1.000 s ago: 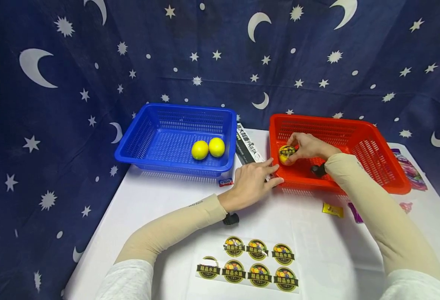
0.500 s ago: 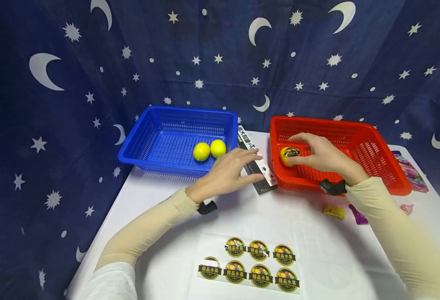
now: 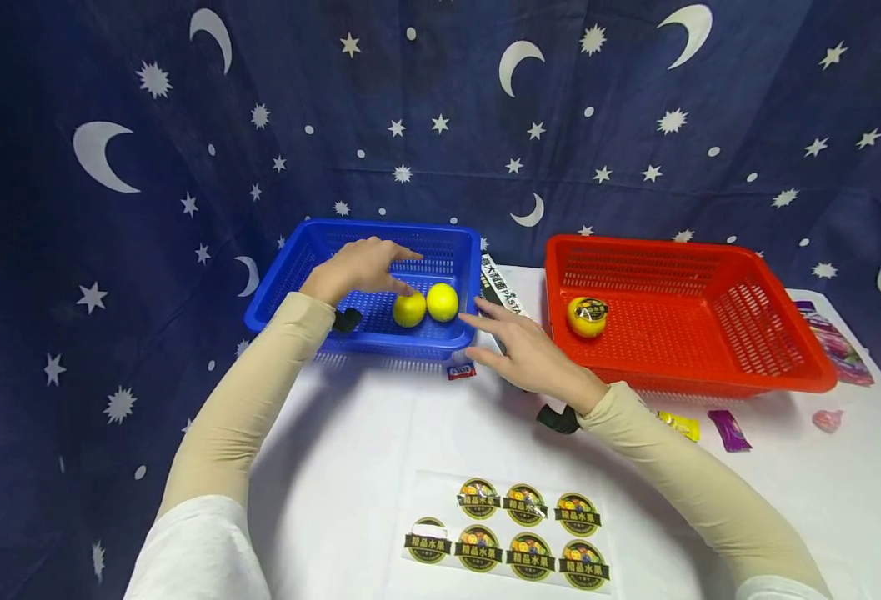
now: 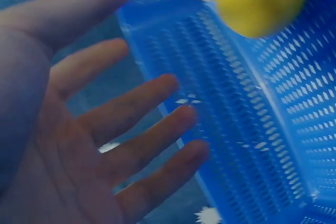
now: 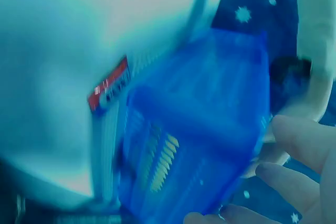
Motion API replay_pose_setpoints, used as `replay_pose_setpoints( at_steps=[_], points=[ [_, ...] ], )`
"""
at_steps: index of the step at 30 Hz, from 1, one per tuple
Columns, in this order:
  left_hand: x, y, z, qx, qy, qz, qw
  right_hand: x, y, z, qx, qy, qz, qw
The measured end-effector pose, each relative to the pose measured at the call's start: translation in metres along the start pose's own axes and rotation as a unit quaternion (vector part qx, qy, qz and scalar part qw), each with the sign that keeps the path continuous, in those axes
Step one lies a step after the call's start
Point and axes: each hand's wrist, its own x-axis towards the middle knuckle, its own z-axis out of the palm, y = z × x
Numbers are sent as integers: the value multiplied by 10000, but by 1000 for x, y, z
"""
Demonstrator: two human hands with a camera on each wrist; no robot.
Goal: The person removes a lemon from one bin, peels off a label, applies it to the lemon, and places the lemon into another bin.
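Two round yellow fruits (image 3: pixel 409 313) lay side by side in the blue basket (image 3: pixel 475 275), one labelled yellow fruit (image 3: pixel 587 320) sat in the red basket (image 3: pixel 661 329).

White table (image 3: pixel 357 467), red basket (image 3: pixel 658 337) on it, pasta box (image 3: pixel 502 290) just left, blue basket (image 3: pixel 380 343) and red-blue packet (image 3: pixel 461 371) farther left, sticker sheet (image 3: pixel 511 529) front-left, yellow packet (image 3: pixel 682 425), purple packet (image 3: pixel 729 431), pink packet (image 3: pixel 828 420) in front, printed bag (image 3: pixel 839 342) right.

Both sleeved arms (image 3: pixel 218 425) extend forward, the left hand (image 3: pixel 363 268) and right hand (image 3: pixel 526 352) with fingers (image 4: pixel 135 103) spread apart.
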Motion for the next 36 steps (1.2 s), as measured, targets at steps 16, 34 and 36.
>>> replay_pose_setpoints(
  at_steps=[16, 34, 36],
  points=[
    [42, -19, 38, -598, -1298, -303, 9893, 3, -6, 16, -19, 30, 21, 10000],
    [-23, 2, -11, -868, 621, 283, 9939, -44, 3, 3, 790, 527, 444, 9945],
    [-39, 16, -3, -811, 983, 753, 9890, -58, 3, 2, 965, 566, 481, 9926]
  ],
)
